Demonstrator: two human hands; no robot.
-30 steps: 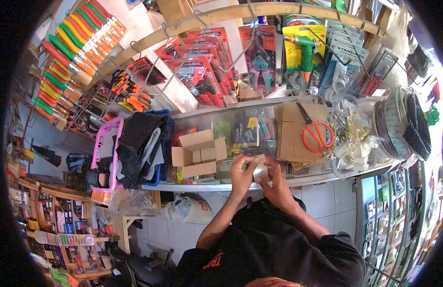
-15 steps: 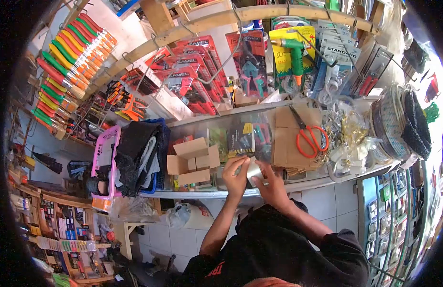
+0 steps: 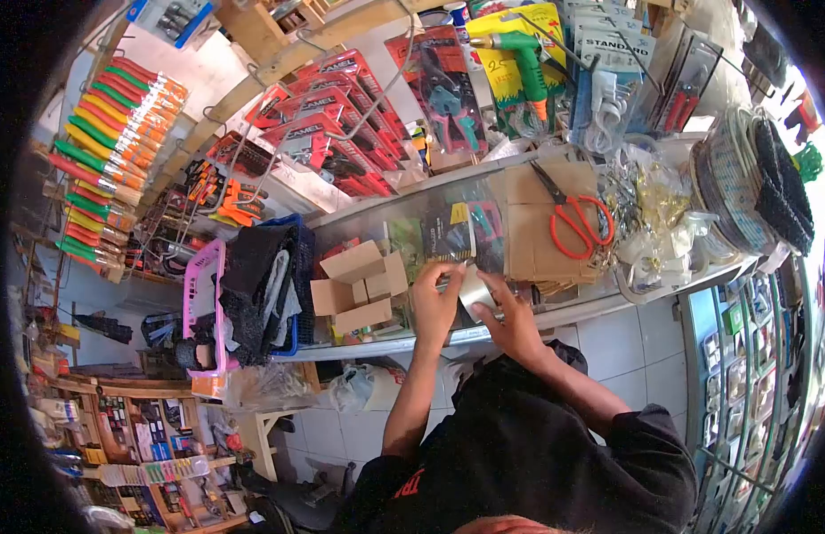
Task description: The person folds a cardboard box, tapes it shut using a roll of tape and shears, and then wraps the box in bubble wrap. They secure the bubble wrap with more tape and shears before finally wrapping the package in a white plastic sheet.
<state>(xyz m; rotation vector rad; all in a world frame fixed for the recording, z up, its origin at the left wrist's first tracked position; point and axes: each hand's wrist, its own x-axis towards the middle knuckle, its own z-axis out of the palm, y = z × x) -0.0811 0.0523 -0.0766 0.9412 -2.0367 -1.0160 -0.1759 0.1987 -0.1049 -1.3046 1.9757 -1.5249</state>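
Now the silvery item (image 3: 475,292) shows more of its face than 1 second ago, suggesting the work includes turning it. The left hand (image 3: 434,303) and right hand (image 3: 512,322) pinch its edges, right of the open cardboard box (image 3: 330,298) on the table (image 3: 390,344).

Glossy silvery piece (image 3: 474,293), matt cardboard box (image 3: 363,318), smooth plastic scissor handles (image 3: 582,219)

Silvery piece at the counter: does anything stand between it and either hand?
Nothing visible does. The left hand and right hand both touch the silvery piece. The open carton lies left of them and the scissors right, neither in between.
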